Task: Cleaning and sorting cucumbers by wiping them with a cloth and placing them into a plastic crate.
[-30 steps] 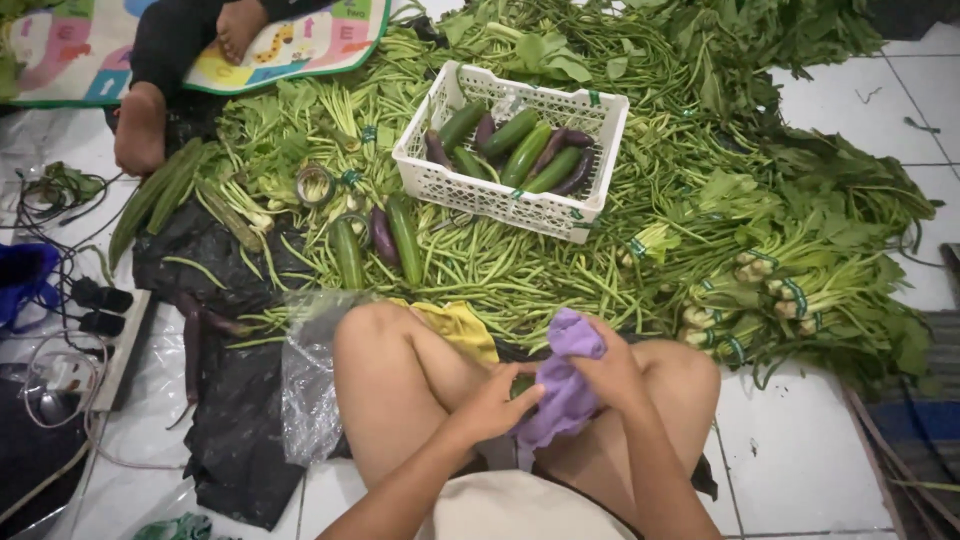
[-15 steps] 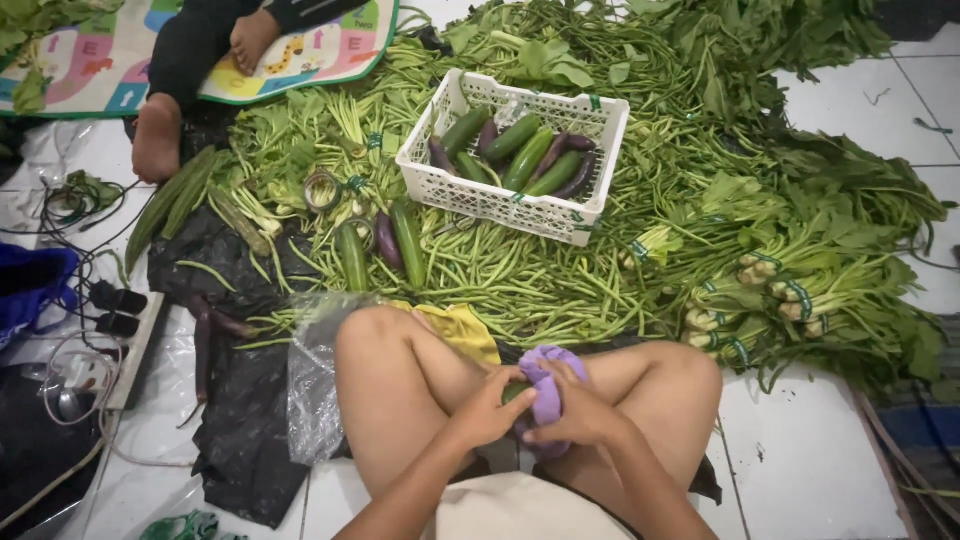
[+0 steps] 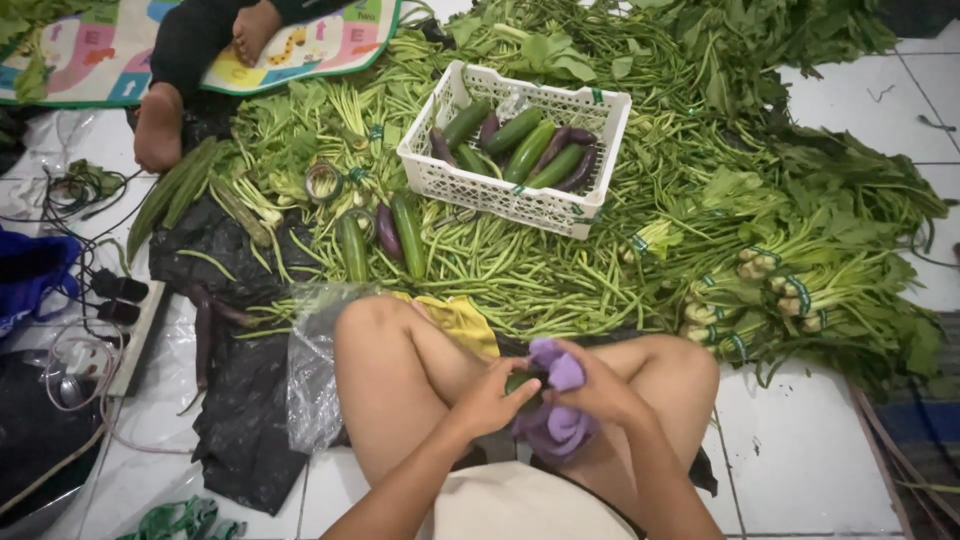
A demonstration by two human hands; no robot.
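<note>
A crumpled purple cloth (image 3: 556, 425) sits low in the frame's centre, over the lap, wrapped around a dark green vegetable (image 3: 522, 381). The right hand (image 3: 600, 388) clamps the cloth; the left hand (image 3: 497, 394) grips the vegetable. Above them, a white plastic basket (image 3: 500, 190) holds cucumbers and aubergines.

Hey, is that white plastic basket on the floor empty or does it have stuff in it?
Partly filled. The white basket stands upright and holds green cucumbers and purple eggplants.
</note>
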